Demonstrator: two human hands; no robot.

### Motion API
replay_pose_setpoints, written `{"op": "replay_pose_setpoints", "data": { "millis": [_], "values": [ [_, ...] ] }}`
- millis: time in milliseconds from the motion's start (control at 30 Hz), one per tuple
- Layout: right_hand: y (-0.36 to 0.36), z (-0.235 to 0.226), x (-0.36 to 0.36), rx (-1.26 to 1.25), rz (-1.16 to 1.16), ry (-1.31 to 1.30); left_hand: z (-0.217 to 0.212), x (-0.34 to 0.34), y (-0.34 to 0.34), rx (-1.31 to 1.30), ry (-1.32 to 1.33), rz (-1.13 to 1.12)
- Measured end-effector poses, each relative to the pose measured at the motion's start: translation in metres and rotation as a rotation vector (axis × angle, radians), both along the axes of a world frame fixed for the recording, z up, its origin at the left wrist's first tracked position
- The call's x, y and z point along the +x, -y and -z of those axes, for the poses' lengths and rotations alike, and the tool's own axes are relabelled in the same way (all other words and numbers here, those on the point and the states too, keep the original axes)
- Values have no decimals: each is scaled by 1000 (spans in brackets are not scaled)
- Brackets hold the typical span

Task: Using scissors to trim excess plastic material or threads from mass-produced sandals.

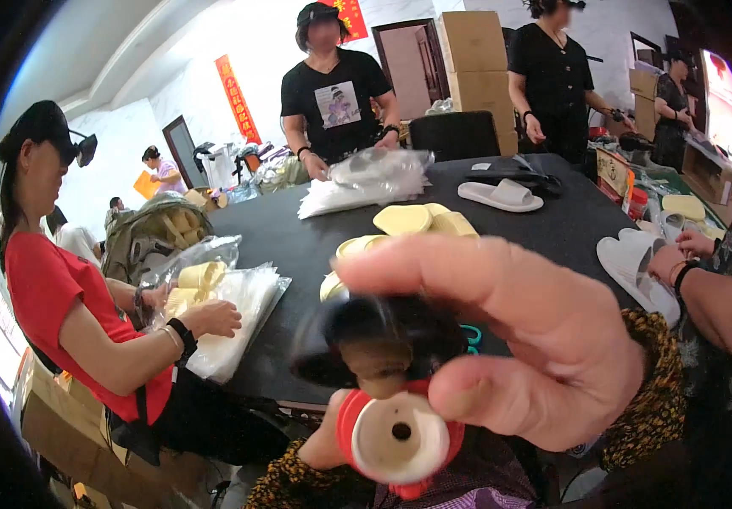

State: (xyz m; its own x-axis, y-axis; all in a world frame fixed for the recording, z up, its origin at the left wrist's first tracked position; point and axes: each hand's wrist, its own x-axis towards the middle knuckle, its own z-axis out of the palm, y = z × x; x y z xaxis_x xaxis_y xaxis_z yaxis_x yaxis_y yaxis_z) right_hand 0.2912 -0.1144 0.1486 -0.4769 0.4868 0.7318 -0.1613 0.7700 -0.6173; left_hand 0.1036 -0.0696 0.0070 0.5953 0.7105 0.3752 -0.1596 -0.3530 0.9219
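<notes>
Close in front of me, my right hand [544,339] curves its thumb and fingers around a black rounded lid [319,339], smeared by motion. The lid's underside shows a tan middle part. Just below it stands a red bottle [350,420] with its whitish mouth facing up and a dark round hole in the centre. My left hand [325,439] is closed around the bottle's left side, its fingers mostly hidden. Both of my sleeves are yellow and black. Behind my right hand, pale yellow slippers [404,220] lie on the black table [281,246].
At the left, a person in red [69,288] handles yellow slippers over clear plastic bags [238,327]. Across the table, another person [336,102] holds more bags [366,182]. White slippers [502,195] lie at the back right; a person's hands [680,259] touch others at the right.
</notes>
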Motion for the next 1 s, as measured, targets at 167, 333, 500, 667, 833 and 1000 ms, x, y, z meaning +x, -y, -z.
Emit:
{"op": "replay_pose_setpoints", "data": {
  "millis": [167, 333, 500, 667, 833, 1000],
  "values": [
    [-18, 24, -2, 127, -58, 157, -2, -6, -1, -48, -136, 57],
    [-44, 45, -17, 273, 14, 201, 27, -7, 1, 81, -63, -198],
    [-57, 55, -19, 212, 81, 248, 52, -10, -17, 34, -147, -226],
    [-64, 63, -22, 276, 137, 310, 62, -8, -22, -43, -77, -207],
    [-69, 70, -24, 369, 248, 356, 63, -5, -29, 41, -37, -205],
    [-71, 75, -30, 461, 290, 325, 58, 1, -33, 39, 57, -138]
  ]
}}
